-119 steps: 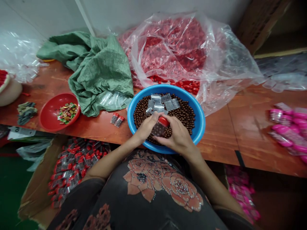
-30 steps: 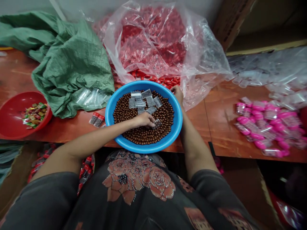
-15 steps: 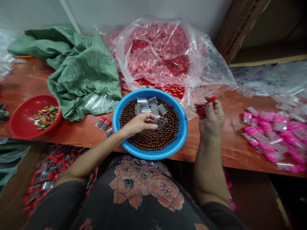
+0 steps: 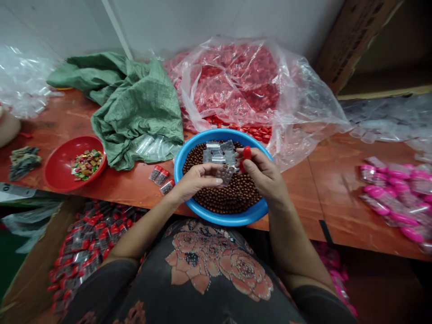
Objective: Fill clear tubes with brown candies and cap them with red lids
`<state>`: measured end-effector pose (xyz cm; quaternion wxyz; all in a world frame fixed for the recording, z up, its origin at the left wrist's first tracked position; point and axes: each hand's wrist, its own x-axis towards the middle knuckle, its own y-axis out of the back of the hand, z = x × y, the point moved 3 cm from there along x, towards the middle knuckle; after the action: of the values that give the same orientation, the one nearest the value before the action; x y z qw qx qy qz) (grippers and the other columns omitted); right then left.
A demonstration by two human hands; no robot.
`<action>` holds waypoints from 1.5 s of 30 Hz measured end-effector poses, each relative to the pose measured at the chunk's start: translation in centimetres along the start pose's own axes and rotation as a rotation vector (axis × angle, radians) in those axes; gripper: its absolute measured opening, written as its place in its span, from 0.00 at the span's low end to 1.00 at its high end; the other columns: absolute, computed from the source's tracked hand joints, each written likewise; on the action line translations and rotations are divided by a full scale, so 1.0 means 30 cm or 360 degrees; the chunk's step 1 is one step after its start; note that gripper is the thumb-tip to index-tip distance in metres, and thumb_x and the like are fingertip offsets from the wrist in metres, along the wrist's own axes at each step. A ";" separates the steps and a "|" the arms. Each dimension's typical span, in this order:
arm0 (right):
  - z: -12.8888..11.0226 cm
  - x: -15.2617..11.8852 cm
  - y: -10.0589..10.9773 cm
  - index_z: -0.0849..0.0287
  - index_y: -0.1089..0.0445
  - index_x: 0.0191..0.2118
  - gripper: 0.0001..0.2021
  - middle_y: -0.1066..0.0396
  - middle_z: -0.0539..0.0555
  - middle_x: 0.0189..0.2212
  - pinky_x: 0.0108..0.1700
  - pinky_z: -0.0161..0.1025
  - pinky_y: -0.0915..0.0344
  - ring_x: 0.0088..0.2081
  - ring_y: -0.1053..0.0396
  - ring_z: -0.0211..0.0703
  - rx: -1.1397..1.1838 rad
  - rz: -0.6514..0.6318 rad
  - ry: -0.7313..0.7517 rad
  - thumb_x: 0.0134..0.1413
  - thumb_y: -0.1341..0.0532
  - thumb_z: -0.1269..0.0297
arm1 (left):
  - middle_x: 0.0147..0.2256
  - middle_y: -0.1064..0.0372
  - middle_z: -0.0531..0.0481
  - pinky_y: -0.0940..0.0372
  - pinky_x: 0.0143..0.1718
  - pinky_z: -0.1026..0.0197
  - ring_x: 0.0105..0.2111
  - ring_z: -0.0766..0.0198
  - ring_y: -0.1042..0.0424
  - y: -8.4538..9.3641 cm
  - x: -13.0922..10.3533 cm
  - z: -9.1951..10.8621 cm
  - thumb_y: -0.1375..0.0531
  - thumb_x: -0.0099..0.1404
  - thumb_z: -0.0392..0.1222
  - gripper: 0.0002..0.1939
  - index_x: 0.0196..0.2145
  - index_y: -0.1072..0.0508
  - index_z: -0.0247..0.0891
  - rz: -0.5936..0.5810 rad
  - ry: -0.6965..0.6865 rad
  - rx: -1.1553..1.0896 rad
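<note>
Head view: the left hand [image 4: 197, 182] pinches a clear jar [image 4: 227, 177] between thumb and fingers, the jar jutting past their tips above brown balls [image 4: 219, 200] in a blue basin [image 4: 229, 219]. The right hand [image 4: 265, 174] grips red lids [image 4: 247, 152] in its fingers, just beside the jar.

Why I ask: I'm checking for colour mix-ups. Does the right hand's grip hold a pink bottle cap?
No: the right hand has red bottle caps in its grip, over the blue basin.

Light is dim (the plastic bag [image 4: 302, 94] glints), edges blurry.
</note>
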<state>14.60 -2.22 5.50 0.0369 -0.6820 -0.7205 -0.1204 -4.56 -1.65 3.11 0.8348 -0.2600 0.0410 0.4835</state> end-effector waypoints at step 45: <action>0.075 -0.116 -0.048 0.42 0.35 0.60 0.23 0.25 0.52 0.52 0.52 0.48 0.25 0.50 0.25 0.45 0.0234 0.0074 -0.0221 0.59 0.36 0.59 | 0.46 0.22 0.44 0.31 0.49 0.53 0.44 0.59 0.24 -0.029 -0.036 -0.039 0.31 0.56 0.45 0.21 0.48 0.21 0.39 -0.0058 -0.0217 0.0069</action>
<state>13.65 -5.16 2.39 0.0396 -0.7008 -0.7121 -0.0188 -4.21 -3.40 2.78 0.8498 -0.2092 -0.0104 0.4837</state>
